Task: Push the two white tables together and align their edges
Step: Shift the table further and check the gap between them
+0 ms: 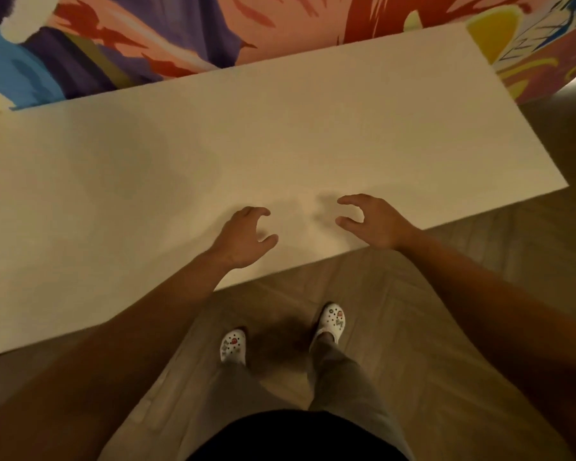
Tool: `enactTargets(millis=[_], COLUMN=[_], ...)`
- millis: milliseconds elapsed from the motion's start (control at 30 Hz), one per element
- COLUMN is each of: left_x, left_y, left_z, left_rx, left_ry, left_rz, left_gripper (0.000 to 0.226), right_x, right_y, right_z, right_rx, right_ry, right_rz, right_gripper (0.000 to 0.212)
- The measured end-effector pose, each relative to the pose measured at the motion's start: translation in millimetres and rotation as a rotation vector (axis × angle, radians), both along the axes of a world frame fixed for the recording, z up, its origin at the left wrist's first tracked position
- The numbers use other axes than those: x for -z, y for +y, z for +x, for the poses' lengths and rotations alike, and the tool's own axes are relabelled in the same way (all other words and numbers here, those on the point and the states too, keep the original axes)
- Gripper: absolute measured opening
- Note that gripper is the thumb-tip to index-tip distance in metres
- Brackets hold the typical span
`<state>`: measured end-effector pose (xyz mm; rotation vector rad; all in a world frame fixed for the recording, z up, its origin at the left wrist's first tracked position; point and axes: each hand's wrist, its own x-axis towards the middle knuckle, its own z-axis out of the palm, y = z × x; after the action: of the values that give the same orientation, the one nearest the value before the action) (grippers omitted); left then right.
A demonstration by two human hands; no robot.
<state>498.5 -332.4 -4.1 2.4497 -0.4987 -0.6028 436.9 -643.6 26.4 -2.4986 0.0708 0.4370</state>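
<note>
One white table [213, 154] fills the middle of the head view, its top bare and slanted so the right end lies farther away. My left hand [243, 237] hovers over the near edge with fingers curled apart, holding nothing. My right hand [369, 221] is beside it, also over the near edge, fingers spread and curved, holding nothing. Whether the hands touch the top I cannot tell. Only this one table shows; no seam or other tabletop is visible.
A wall with a bright mural [147, 38] runs right behind the table's far edge. Wooden floor [446, 294] lies in front and to the right. My feet in white clogs [330, 321] stand just before the near edge.
</note>
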Motion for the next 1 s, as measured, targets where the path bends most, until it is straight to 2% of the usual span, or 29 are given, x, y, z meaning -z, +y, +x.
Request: enactTargets(millis=[167, 367, 567, 667, 1000], left_x=[18, 42, 60, 68, 90], left_y=[-62, -112, -153, -157, -161], left_z=[-17, -37, -43, -48, -46], left_rx=[-0.035, -0.108, -0.106, -0.102, -0.125], left_ry=[-0.074, -0.134, -0.129, -0.188, -0.369], left_rz=[0.045, 0.077, 0.16, 0.227, 0.261], left_gripper=[0.064, 0.075, 0.092, 0.099, 0.104], right_x=[23, 65, 97, 110, 138], right_y=[-61, -112, -134, -136, -140], right_z=[8, 2, -14, -16, -12], right_rx=[-0.07, -0.177, -0.257, -0.253, -0.208], right_ry=[0.034, 0.008, -0.197, -0.268, -0.505], right_rz=[-0.042, -0.22, -0.333, -0.375, -0.418], right_gripper=[0.057, 0.074, 0.078, 0.079, 0.078])
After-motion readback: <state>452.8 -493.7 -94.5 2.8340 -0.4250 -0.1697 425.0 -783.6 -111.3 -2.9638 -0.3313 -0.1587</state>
